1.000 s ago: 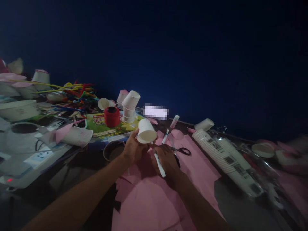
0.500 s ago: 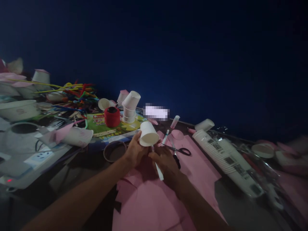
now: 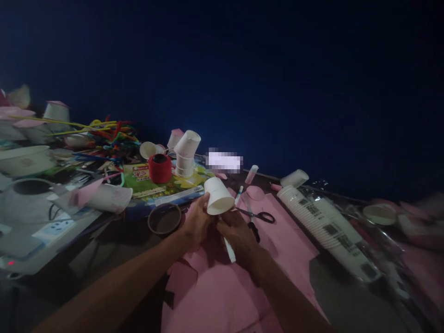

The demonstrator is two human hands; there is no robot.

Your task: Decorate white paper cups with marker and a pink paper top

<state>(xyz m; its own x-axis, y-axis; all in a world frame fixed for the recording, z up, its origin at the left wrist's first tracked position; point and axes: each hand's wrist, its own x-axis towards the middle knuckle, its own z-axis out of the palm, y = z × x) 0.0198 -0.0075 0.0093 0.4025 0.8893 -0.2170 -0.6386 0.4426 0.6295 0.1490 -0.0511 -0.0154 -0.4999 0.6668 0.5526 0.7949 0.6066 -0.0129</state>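
A white paper cup is tilted in my left hand, its open rim facing down and toward me. My left fingers are closed round its side, partly behind it. My right hand is closed on a white marker just below the cup. The marker's far end is hidden by my fingers and the cup, so I cannot tell whether it touches the cup. Pink paper sheets lie under both hands. Black-handled scissors rest on the paper, right of my right hand.
A sleeve of stacked paper cups lies at the right. Behind my hands are a red yarn spool, stacked cups, and a brown tape roll. Colourful pipe cleaners and a glue gun's power strip are at the left.
The cup has shifted slightly right and down in my left hand and turned a little, its opening now more to the right. My right hand still grips the marker.
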